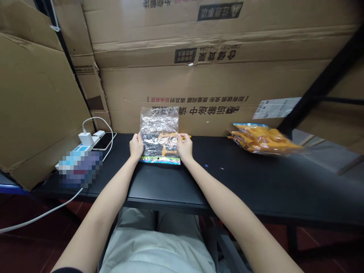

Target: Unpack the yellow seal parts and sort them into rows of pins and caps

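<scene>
A clear plastic bag (155,121) with a colourful printed strip along its near edge is held up over the black table. My left hand (137,146) pinches its left edge. On the opposite edge, my right hand (184,147) is closed with thumb and fingers on the plastic. Through the crinkled film shows an orange item (168,141), apparently behind the bag; a bit of orange also pokes out beside my right hand. Whether it lies inside or behind the bag I cannot tell for sure.
Several orange items in clear bags (261,139) are piled at the right. At the left are a power strip (81,148), a white charger (85,138) with a cable, and a phone (104,141). Cardboard (176,83) walls the back of the black table (241,189).
</scene>
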Available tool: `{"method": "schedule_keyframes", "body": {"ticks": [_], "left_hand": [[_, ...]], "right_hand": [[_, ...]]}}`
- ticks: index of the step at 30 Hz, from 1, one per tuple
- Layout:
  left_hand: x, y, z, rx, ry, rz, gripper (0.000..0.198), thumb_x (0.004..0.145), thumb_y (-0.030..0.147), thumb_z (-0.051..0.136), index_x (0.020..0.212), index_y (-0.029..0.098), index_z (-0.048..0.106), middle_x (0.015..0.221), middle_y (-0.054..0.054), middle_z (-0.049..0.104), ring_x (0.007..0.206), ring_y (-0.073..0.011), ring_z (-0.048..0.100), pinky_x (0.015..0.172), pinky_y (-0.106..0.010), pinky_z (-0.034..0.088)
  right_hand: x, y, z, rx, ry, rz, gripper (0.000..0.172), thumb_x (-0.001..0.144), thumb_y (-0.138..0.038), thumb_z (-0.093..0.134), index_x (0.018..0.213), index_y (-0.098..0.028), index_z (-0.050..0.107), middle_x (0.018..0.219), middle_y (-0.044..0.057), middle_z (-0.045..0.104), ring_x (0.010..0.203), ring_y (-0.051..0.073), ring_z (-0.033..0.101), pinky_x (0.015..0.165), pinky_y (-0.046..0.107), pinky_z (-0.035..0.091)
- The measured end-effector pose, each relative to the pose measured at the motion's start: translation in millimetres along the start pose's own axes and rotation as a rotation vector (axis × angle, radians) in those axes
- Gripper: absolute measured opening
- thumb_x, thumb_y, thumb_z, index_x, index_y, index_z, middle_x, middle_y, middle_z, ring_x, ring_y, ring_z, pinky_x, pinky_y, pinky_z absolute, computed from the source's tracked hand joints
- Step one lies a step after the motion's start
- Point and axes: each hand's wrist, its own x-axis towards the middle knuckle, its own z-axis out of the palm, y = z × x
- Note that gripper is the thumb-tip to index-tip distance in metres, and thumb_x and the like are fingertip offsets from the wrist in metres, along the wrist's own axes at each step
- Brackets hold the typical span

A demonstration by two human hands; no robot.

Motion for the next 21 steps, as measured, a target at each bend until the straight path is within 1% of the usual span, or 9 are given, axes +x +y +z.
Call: {"method": "schedule_keyframes", "body": {"ticks": [3, 6, 8, 11, 13, 16, 19, 21], "left_hand": [[0, -1, -0.8, -0.012, -0.004, 0.004, 0.037, 0.090, 0.029, 0.049, 0.056, 0.022, 0.037, 0.054, 0.002, 0.042, 0.057, -0.0146, 0.041, 0.061, -0.026, 0.026], [-1, -3, -0.6, -0.034, -0.037, -0.010, 0.035, 0.090, 0.031, 0.049, 0.058, 0.022, 0.038, 0.052, 0.003, 0.040, 0.054, -0.0131, 0.041, 0.059, -0.025, 0.027], [-1, -4, 0.5, -0.093, -0.086, -0.064, 0.030, 0.091, 0.035, 0.047, 0.063, 0.022, 0.042, 0.051, 0.005, 0.040, 0.048, -0.0116, 0.040, 0.055, -0.024, 0.028], [1, -7, 2.4, -0.235, -0.141, -0.161, 0.027, 0.091, 0.042, 0.043, 0.074, 0.022, 0.046, 0.053, 0.006, 0.047, 0.039, -0.0087, 0.037, 0.046, -0.023, 0.028], [4, -8, 3.2, -0.302, -0.133, -0.192, 0.029, 0.091, 0.045, 0.043, 0.075, 0.021, 0.047, 0.055, 0.006, 0.051, 0.036, -0.0070, 0.034, 0.042, -0.022, 0.026], [10, -12, 2.9, -0.352, -0.107, -0.218, 0.033, 0.089, 0.046, 0.048, 0.070, 0.019, 0.049, 0.053, 0.004, 0.054, 0.039, -0.0065, 0.036, 0.044, -0.021, 0.029], [16, -17, 2.1, -0.400, -0.091, -0.266, 0.029, 0.086, 0.039, 0.054, 0.066, 0.018, 0.050, 0.051, 0.004, 0.052, 0.043, -0.0070, 0.041, 0.047, -0.021, 0.032], [18, -20, 1.9, -0.423, -0.054, -0.302, 0.023, 0.083, 0.032, 0.058, 0.067, 0.017, 0.052, 0.052, 0.005, 0.050, 0.045, -0.0063, 0.042, 0.049, -0.020, 0.033]], "right_hand": [[0, 0, -1, 0.098, -0.065, 0.056, 0.031, 0.079, -0.056, 0.055, 0.079, -0.026, 0.047, 0.043, -0.011, 0.032, 0.033, 0.011, 0.031, 0.038, 0.025, 0.025], [0, -2, -1, 0.125, -0.068, 0.071, 0.032, 0.078, -0.057, 0.056, 0.079, -0.026, 0.047, 0.040, -0.011, 0.032, 0.029, 0.011, 0.030, 0.034, 0.025, 0.024], [1, -3, -2, 0.121, -0.055, 0.063, 0.031, 0.078, -0.056, 0.056, 0.078, -0.026, 0.048, 0.039, -0.011, 0.031, 0.029, 0.011, 0.030, 0.034, 0.025, 0.024], [1, -3, -2, 0.098, -0.032, 0.037, 0.030, 0.077, -0.053, 0.059, 0.075, -0.025, 0.050, 0.039, -0.010, 0.031, 0.032, 0.010, 0.031, 0.035, 0.024, 0.023], [1, -4, -2, 0.092, -0.040, 0.035, 0.028, 0.076, -0.051, 0.061, 0.074, -0.024, 0.052, 0.039, -0.010, 0.033, 0.032, 0.010, 0.032, 0.035, 0.024, 0.023], [-2, -7, -1, 0.108, -0.104, 0.066, 0.026, 0.077, -0.050, 0.060, 0.075, -0.025, 0.052, 0.038, -0.010, 0.033, 0.029, 0.010, 0.030, 0.033, 0.025, 0.022], [-4, -10, 0, 0.117, -0.130, 0.056, 0.027, 0.076, -0.050, 0.061, 0.075, -0.024, 0.053, 0.039, -0.009, 0.035, 0.029, 0.010, 0.029, 0.032, 0.025, 0.021], [-4, -10, 0, 0.115, -0.134, 0.043, 0.029, 0.075, -0.051, 0.061, 0.074, -0.023, 0.054, 0.040, -0.009, 0.037, 0.030, 0.009, 0.030, 0.033, 0.024, 0.021]]}}
